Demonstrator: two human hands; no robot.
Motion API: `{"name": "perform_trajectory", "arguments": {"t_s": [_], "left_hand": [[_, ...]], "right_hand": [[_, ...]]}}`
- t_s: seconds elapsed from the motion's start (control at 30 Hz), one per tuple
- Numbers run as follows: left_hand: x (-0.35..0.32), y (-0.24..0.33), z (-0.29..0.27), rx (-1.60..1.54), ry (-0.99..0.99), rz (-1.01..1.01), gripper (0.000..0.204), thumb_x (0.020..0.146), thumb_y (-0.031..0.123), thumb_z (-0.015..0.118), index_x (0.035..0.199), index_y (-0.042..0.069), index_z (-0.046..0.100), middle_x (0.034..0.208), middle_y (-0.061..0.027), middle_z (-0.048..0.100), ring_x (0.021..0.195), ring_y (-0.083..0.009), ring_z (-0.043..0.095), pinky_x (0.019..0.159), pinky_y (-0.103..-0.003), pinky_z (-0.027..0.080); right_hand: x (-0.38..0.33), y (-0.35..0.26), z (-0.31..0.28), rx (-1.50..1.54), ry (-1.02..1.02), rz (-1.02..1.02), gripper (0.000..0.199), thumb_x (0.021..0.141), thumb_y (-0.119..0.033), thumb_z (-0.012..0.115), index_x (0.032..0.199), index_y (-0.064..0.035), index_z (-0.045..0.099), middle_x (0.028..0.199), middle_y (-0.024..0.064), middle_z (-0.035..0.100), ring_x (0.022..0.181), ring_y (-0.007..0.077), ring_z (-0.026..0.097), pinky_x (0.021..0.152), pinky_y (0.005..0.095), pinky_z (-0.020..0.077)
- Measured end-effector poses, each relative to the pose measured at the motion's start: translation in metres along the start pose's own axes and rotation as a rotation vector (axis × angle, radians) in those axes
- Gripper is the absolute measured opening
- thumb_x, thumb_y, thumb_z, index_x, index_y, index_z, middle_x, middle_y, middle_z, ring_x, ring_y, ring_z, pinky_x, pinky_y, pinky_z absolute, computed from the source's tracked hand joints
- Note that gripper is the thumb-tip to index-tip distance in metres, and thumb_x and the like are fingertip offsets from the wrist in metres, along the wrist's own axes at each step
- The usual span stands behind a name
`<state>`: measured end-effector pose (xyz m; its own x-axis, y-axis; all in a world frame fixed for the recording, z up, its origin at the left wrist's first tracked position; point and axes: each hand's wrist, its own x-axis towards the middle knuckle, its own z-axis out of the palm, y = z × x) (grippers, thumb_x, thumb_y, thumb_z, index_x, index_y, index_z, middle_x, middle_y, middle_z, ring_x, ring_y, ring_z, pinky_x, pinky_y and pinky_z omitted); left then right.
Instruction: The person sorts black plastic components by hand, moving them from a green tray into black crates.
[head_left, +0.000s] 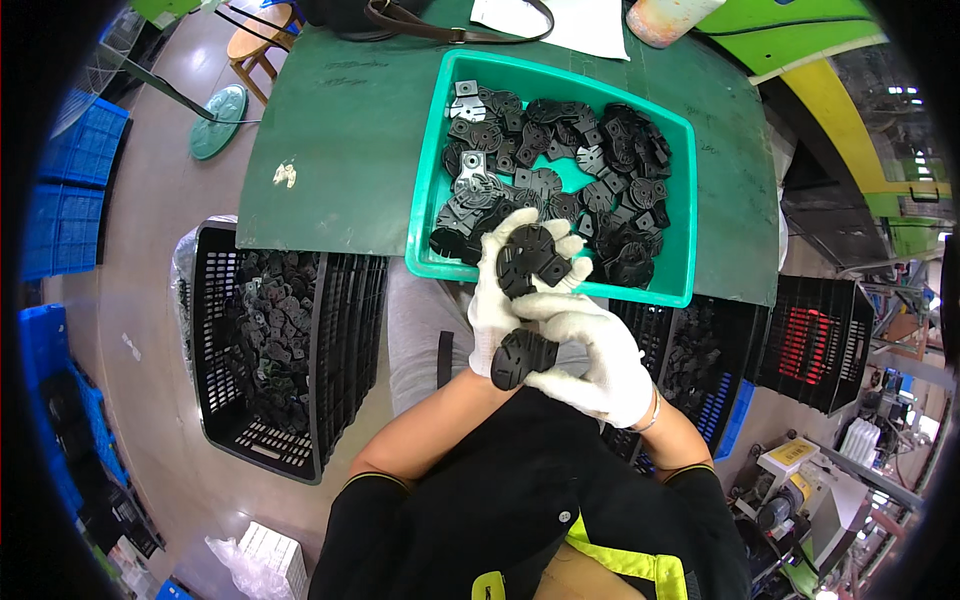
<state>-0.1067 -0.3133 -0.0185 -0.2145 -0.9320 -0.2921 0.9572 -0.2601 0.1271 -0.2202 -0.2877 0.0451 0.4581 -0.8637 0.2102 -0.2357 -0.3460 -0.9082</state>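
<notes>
Both my hands wear white knit gloves and meet over the near edge of a green plastic tray (426,180). My left hand (484,308) is palm up, its fingers curled around a black round plastic part (522,262) with a square tab. Closer to my body, my right hand (605,365) pinches a second black round part (521,361) between thumb and fingers, over my left wrist. The tray holds many similar black parts (625,140), heaped in loose piles, and a few silver-grey ones (474,172).
The tray stands on a dark green table (340,160). Black crates of parts flank my legs, a left crate (318,370) and a right crate (720,385). Farther right is another crate (815,345) with red pieces. A brown strap (460,36) and white paper (585,25) lie at the back.
</notes>
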Motion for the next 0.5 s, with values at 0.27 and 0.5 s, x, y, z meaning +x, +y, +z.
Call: {"name": "perform_trajectory", "arguments": {"t_s": [0.27, 0.5], "left_hand": [[-0.009, -0.009, 0.008, 0.085, -0.152, 0.044, 0.068, 0.092, 0.063, 0.026, 0.135, 0.011, 0.035, 0.135, -0.0200, 0.043, 0.121, -0.0347, 0.045, 0.104, -0.049, 0.036], [-0.012, -0.014, 0.004, 0.299, -0.208, 0.121, 0.071, 0.092, 0.063, 0.025, 0.136, 0.008, 0.032, 0.139, -0.0208, 0.037, 0.127, -0.0338, 0.040, 0.107, -0.049, 0.033]], "right_hand": [[-0.010, 0.003, 0.014, -0.350, 0.324, 0.162, 0.038, 0.068, -0.013, 0.078, 0.094, -0.0008, 0.053, 0.104, 0.0163, 0.060, 0.091, 0.0308, 0.059, 0.079, 0.0363, 0.0483], [-0.022, 0.006, 0.034, -0.191, 0.461, 0.184, 0.038, 0.067, -0.012, 0.078, 0.093, -0.0026, 0.053, 0.101, 0.0140, 0.058, 0.088, 0.0289, 0.058, 0.078, 0.0358, 0.0474]]}}
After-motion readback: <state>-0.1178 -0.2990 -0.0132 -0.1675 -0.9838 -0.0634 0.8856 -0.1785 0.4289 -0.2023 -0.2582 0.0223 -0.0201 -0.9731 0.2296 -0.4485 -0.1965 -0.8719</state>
